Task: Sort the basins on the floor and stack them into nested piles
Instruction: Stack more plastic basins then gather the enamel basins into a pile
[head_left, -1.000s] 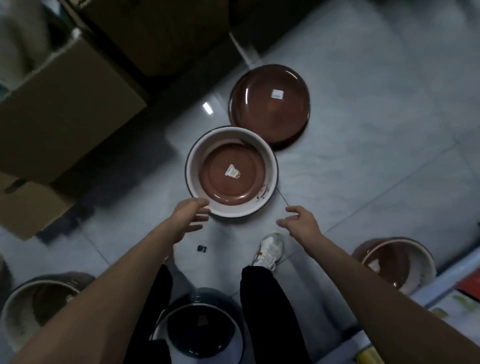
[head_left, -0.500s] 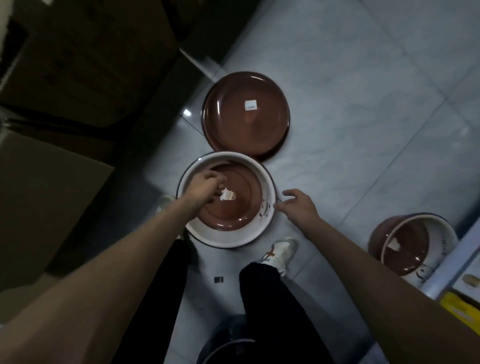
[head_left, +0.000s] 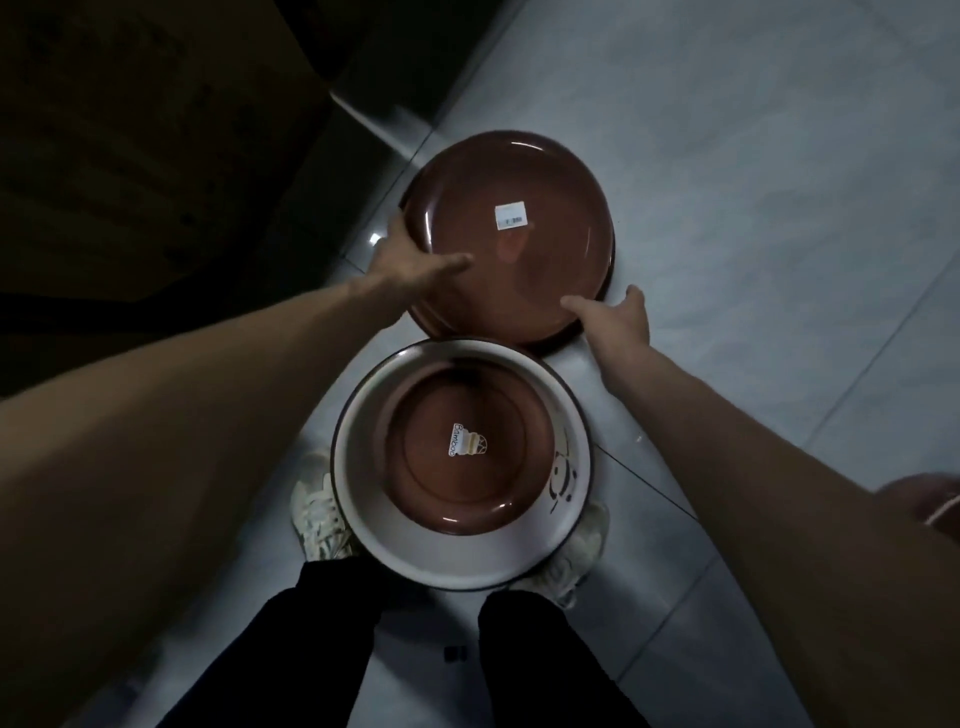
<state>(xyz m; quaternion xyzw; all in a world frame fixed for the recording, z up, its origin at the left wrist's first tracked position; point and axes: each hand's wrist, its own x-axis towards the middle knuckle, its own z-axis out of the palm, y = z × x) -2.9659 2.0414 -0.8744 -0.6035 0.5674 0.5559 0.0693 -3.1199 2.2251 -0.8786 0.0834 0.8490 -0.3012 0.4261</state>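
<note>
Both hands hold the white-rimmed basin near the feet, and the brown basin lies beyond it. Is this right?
No. The head view shows the left hand and right hand gripping the brown basin; the white-rimmed basin near the feet is untouched.

The fingertips of the left hand (head_left: 410, 260) are hidden behind the rim of the upturned brown basin (head_left: 545, 270), both shoes (head_left: 317, 514) lie half hidden under the white-rimmed basin (head_left: 363, 499), another brown basin (head_left: 930, 499) is cut off by the right edge, and the sticker (head_left: 511, 216) is too small to read.

Outstretched left hand (head_left: 410, 262), right hand (head_left: 621, 319), gripping
</note>
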